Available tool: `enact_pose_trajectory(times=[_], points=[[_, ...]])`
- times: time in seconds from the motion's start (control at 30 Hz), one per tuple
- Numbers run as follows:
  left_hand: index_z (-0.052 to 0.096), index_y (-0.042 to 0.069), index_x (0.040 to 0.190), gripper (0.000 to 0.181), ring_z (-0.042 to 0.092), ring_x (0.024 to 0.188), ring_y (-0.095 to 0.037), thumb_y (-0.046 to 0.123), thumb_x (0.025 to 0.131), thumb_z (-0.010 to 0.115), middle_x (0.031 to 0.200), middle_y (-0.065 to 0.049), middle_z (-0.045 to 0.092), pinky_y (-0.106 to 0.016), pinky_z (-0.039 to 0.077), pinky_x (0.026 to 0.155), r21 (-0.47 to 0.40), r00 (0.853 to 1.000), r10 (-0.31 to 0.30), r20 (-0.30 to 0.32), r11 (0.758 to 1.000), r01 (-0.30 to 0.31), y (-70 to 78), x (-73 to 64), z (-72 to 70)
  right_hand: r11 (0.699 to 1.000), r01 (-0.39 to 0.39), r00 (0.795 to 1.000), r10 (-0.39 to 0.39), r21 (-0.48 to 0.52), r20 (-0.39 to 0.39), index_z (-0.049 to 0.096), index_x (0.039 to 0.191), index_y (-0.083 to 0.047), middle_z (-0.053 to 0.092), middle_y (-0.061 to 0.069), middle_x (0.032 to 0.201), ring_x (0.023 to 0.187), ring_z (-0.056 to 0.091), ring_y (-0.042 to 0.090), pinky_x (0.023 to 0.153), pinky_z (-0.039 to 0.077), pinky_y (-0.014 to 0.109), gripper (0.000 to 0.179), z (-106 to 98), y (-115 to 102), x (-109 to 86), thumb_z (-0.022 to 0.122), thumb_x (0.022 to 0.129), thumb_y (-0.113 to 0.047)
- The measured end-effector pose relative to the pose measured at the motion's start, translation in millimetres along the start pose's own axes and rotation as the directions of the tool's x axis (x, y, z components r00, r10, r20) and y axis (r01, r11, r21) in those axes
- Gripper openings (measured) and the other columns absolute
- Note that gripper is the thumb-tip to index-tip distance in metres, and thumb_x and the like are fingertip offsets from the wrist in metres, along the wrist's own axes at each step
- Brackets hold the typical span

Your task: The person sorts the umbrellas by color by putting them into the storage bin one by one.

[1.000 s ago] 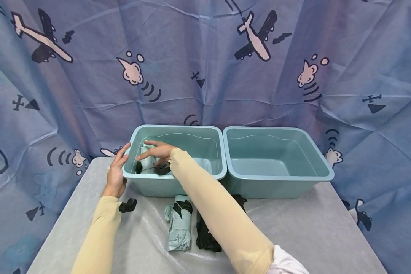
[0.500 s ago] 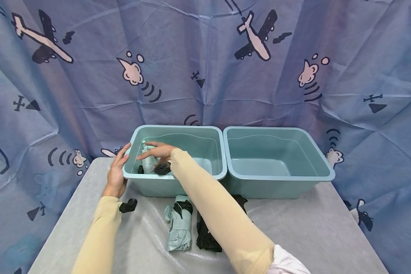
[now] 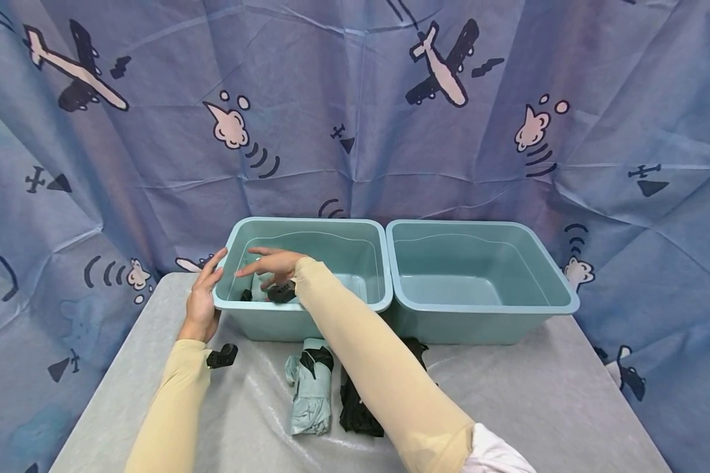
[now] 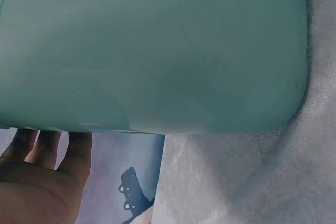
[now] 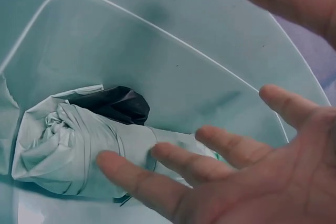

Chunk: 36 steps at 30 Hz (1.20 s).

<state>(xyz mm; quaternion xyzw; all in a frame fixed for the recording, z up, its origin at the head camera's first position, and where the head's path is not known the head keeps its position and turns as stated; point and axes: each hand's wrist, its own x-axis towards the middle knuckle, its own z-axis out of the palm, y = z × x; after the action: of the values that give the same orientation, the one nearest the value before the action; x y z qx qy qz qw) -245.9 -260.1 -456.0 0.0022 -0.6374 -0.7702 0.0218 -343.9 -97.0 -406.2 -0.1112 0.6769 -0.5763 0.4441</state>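
Observation:
My right hand (image 3: 275,265) hangs inside the left bin (image 3: 307,225) with its fingers spread, holding nothing. Just beyond those fingers, in the right wrist view, a pale green rolled bundle (image 5: 79,145) of thin creased sheet lies against the bin's wall. A black flap (image 5: 118,106) sticks out behind it. From the head most of this bundle is hidden by the hand. On the bin's left rim rests my left hand (image 3: 201,305), its fingers fairly straight; the left wrist view shows the fingers (image 4: 76,153) at the bin's edge.
A second green bin (image 3: 449,289) stands close on the right. In front, on the grey table (image 3: 526,401), lie another pale green bundle (image 3: 311,401) and a black one (image 3: 357,410), partly under my right arm. A patterned curtain (image 3: 343,98) hangs behind.
In the left bin the pale green bundle has shifted down and slightly right, so less of it shows past my right hand. Both hands have stayed nearly still.

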Motion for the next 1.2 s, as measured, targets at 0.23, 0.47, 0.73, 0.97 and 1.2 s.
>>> enact_pose_trajectory(times=[0.23,0.47,0.73,0.97,1.2], points=[[0.022,0.025,0.163,0.053,0.032,0.143,-0.025,0.032,0.112,0.032,0.166,-0.007,0.02,-0.047,0.027,0.115,0.01,1.0,-0.016,-0.009,1.0,0.016,0.1,0.2,0.2,0.999,-0.013,0.999,0.015,0.044,-0.038,0.019,0.164,-0.03,0.019,0.018,0.165,0.148,0.025,0.046,0.103,0.038,0.068,0.087,-2.7,-2.9,-3.6,0.072,0.096,-0.017],[0.024,0.024,0.163,0.052,0.033,0.142,-0.03,0.032,0.112,0.033,0.165,-0.009,0.021,-0.041,0.033,0.111,0.013,1.0,-0.006,-0.017,1.0,0.006,0.2,-1.0,1.5,0.999,0.023,0.997,-0.02,0.047,-0.071,0.02,0.164,-0.025,0.023,0.017,0.165,0.149,0.022,0.044,0.102,0.037,0.07,0.089,-11.9,-9.9,-21.0,0.074,0.094,-0.015],[0.026,0.025,0.163,0.052,0.034,0.14,-0.026,0.033,0.112,0.035,0.165,-0.006,0.021,-0.034,0.037,0.107,0.018,1.0,-0.007,-0.02,1.0,0.007,0.5,-1.4,0.0,0.997,0.076,0.992,-0.075,0.011,-0.099,0.023,0.163,-0.025,0.032,0.012,0.162,0.147,0.031,0.041,0.102,0.04,0.067,0.088,-17.4,-18.9,-50.3,0.076,0.093,-0.016],[0.027,0.023,0.163,0.052,0.037,0.136,-0.022,0.032,0.112,0.036,0.162,-0.007,0.025,-0.034,0.036,0.106,-0.019,0.999,-0.01,-0.03,1.0,0.01,0.8,-1.5,1.8,0.99,0.134,0.988,-0.136,-0.037,-0.077,0.029,0.161,-0.028,0.052,0.01,0.147,0.145,0.037,0.035,0.098,0.046,0.062,0.083,-17.4,-18.6,-75.7,0.076,0.093,-0.017],[0.028,0.022,0.162,0.053,0.04,0.133,-0.021,0.032,0.111,0.038,0.161,-0.006,0.027,-0.03,0.039,0.103,-0.027,0.999,-0.006,-0.037,1.0,0.005,0.3,-2.7,1.9,0.971,0.232,0.971,-0.235,-0.062,-0.041,0.032,0.16,-0.029,0.043,0.015,0.154,0.138,0.046,0.029,0.097,0.048,0.058,0.079,-17.3,-11.5,-105.0,0.074,0.095,-0.016]])
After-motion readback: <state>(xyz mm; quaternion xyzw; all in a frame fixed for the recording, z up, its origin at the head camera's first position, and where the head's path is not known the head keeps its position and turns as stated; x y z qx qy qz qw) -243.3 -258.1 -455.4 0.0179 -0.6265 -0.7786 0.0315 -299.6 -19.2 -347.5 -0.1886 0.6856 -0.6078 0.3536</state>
